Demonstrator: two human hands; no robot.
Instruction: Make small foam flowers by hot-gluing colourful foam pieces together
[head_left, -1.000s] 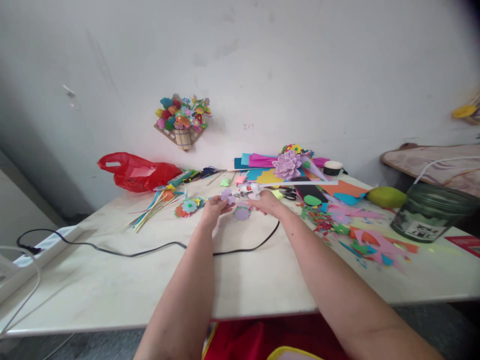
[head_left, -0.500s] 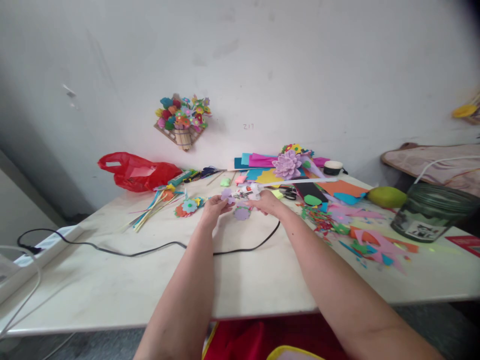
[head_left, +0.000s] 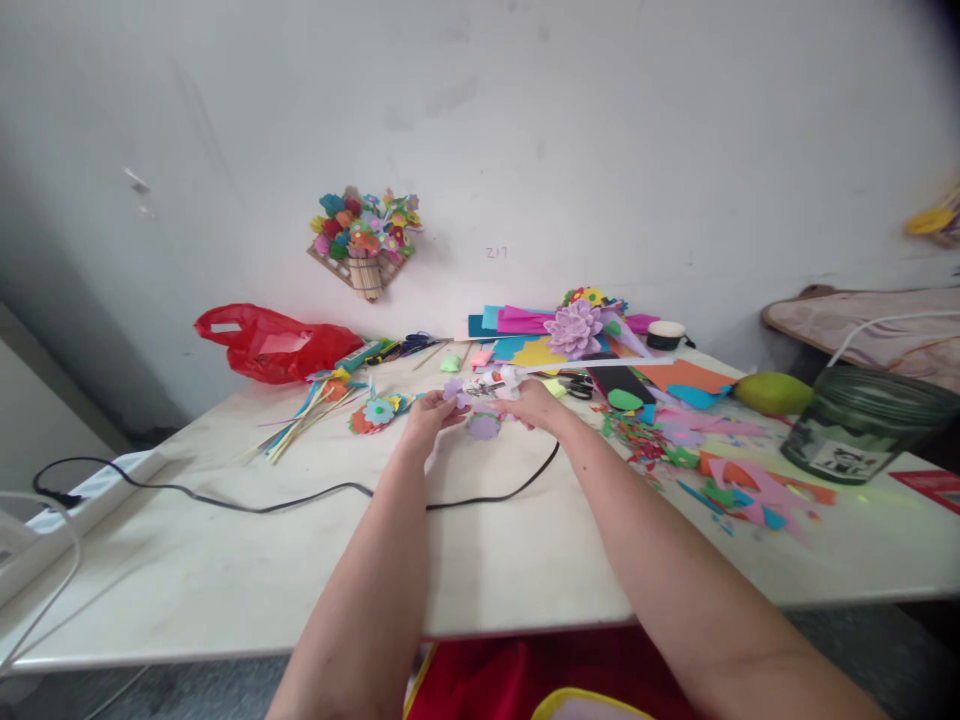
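Observation:
Between the fingertips of my left hand (head_left: 435, 415) is a small lilac flower cut-out (head_left: 456, 393), held up above the table. My right hand (head_left: 534, 404) is wrapped round a white glue gun (head_left: 491, 382) whose front points left at the flower. A long white glue stick (head_left: 600, 366) sticks out of its back to the right. Just below the gun lies a round lilac cut-out (head_left: 484, 427) with a scalloped coloured edge. Left of my left hand are stacked coloured flower pieces (head_left: 377, 411). Whether glue is coming out is too small to tell.
The gun's black cord (head_left: 315, 498) runs left to a power strip (head_left: 97, 495). Coloured strips (head_left: 304, 415) and a red plastic bag (head_left: 277, 345) lie at left. Foam scraps (head_left: 739, 485), scissors (head_left: 579, 386), a green fruit (head_left: 772, 394) and a glass jar (head_left: 855, 425) are at right.

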